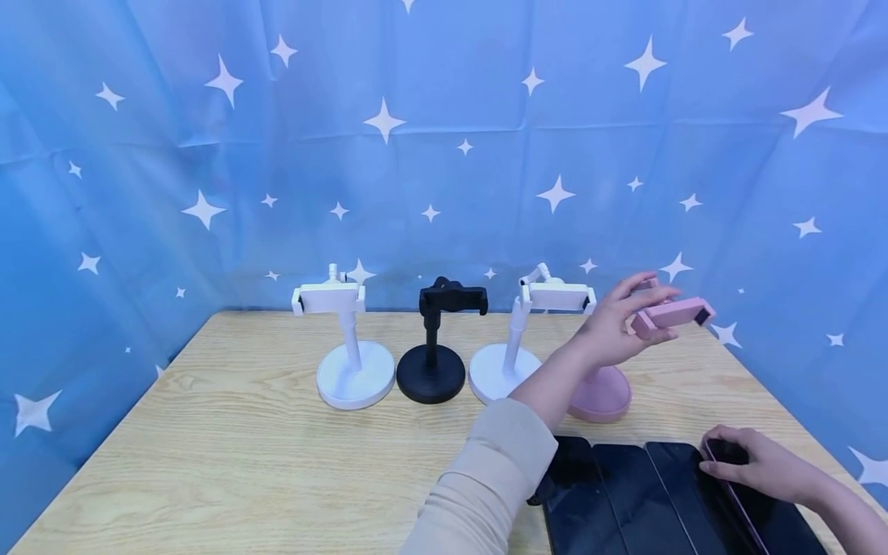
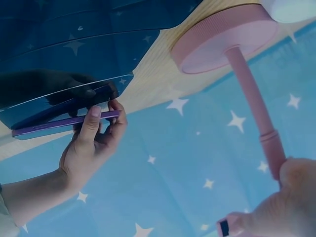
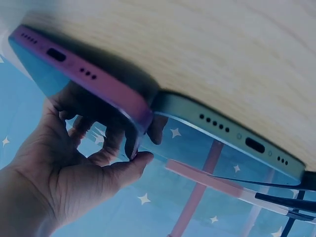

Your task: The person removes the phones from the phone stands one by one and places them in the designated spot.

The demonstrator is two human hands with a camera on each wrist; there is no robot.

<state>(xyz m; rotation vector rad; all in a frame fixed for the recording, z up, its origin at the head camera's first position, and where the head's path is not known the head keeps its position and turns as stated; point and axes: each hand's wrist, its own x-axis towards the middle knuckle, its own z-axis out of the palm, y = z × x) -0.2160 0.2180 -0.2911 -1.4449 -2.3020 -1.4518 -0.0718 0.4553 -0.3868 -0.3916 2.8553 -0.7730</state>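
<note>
My left hand (image 1: 613, 324) grips the pink phone stand (image 2: 249, 94) near the top of its post, beside the pink clamp (image 1: 671, 314). The stand's round base (image 1: 602, 395) is partly behind my forearm. At the front right, my right hand (image 1: 770, 466) pinches a purple-edged phone (image 3: 84, 74) by its long side, thumb on one face and fingers on the other. This phone lies tilted, one long edge raised beside a green-edged phone (image 3: 227, 128). Other dark-screened phones (image 1: 631, 493) lie side by side to its left, partly hidden by my left sleeve.
Left of the pink stand, in a row, are a white stand (image 1: 558, 297), a black stand (image 1: 432, 374) and another white stand (image 1: 355, 378). They stand on a wooden table (image 1: 264, 462). A blue curtain with white stars (image 1: 444, 177) hangs behind and at both sides.
</note>
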